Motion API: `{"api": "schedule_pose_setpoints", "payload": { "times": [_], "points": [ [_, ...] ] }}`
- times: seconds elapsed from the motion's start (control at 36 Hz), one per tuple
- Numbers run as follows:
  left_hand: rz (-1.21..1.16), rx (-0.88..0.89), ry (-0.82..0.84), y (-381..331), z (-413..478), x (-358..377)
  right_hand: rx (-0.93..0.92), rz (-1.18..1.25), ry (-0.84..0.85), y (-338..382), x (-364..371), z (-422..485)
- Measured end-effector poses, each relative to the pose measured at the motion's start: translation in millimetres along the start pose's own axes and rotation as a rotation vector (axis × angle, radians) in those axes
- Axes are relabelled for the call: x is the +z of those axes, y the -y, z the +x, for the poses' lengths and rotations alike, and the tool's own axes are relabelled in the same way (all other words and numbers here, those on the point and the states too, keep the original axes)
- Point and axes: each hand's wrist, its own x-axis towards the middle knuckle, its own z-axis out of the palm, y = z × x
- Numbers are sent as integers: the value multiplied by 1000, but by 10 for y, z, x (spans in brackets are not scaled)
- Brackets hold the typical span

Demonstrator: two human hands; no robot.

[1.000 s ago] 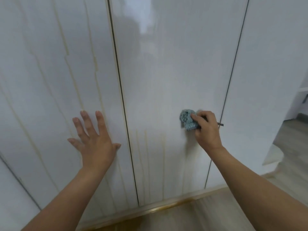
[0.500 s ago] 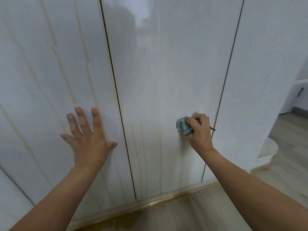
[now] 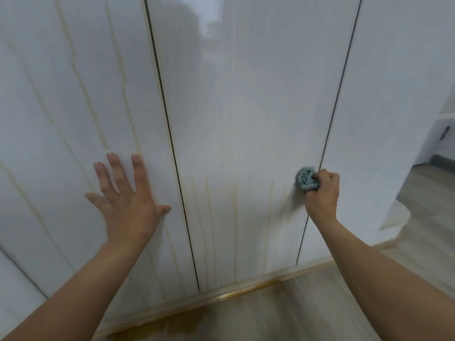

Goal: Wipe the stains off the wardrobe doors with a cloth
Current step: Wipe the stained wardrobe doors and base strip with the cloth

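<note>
Wiping underway: right hand (image 3: 321, 193) grips cloth (image 3: 306, 177) on middle door (image 3: 246, 119); left hand (image 3: 125, 205) spread flat. Next, lower streaks (image 3: 235, 217).

On the left door (image 3: 61, 119) the left hand (image 3: 128, 205) lies flat. At the right edge of the middle door (image 3: 246, 107) the right hand (image 3: 321, 193) presses the cloth (image 3: 305, 177). Between the hands, streaks (image 3: 210, 217) run down the middle door.

Middle door (image 3: 246, 107): open surface between left hand (image 3: 128, 205), flat on left door (image 3: 61, 107), and right hand (image 3: 321, 190) gripping cloth (image 3: 305, 178); plinth (image 3: 246, 290) below.
</note>
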Motion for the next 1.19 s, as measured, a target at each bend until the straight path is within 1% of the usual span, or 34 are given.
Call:
{"api": "schedule_pose_setpoints", "payload": {
  "times": [0.06, 0.08, 0.11, 0.19, 0.25, 0.33, 0.39, 0.5, 0.56, 0.58, 0.64, 0.72, 0.78, 0.81, 0.83, 0.89, 0.94, 1.0, 1.06, 1.11, 1.19],
  "points": [
    [-5, -2, 3, -16, 0, 1, -10, -27, 62, -11, -112, 67],
    [-3, -9, 7, -30, 4, -9, -10, -29, 63, 25, -163, 132],
    [-3, -21, 16, -42, 3, -21, -1, -14, 35, 68, -207, 203],
    [-5, -33, 33, -55, 0, -29, 78, 100, -139, 158, -258, 377],
    [-9, -33, 32, -51, 6, -28, 93, 127, -163, 200, -183, 377],
    [-7, -39, 31, -51, 0, -36, 90, 70, -124, 231, 38, 141],
    [-4, -35, 29, -58, 5, -37, 34, 46, -91, 237, 180, -123],
    [-18, -39, 39, -76, 6, -43, -125, 9, 122, 138, 267, -393],
    [-17, -38, 37, -76, 4, -43, -152, 19, 158, 121, 193, -355],
    [-13, -39, 36, -77, 5, -46, -147, 37, 143, 142, 150, -325],
    [-5, -45, 32, -80, 2, -52, -97, 62, 51, 193, 82, -226],
    [2, -42, 22, -69, -4, -34, 84, 102, -135, 295, 61, -62],
    [2, -37, 21, -64, -2, -26, 197, 121, -190, 347, 106, -41],
    [2, -37, 23, -66, -2, -24, 217, 118, -200, 356, 141, -65],
    [1, -39, 27, -62, -3, -24, 221, 109, -200, 356, 189, -117],
    [-3, -40, 26, -54, -3, -26, 165, 77, -178, 346, 302, -302],
    [-8, -29, 24, -57, 3, -27, 102, 22, -114, 304, 399, -530],
    [-11, -29, 27, -65, -1, -29, 82, -42, -29, 288, 428, -681],
    [-11, -36, 24, -64, -9, -26, 153, -112, 12, 324, 415, -684],
    [-10, -37, 21, -65, -5, -29, 214, -173, 5, 393, 374, -604],
    [-10, -45, 17, -60, 0, -28, 197, -179, -33, 426, 300, -469]
  ]
}}
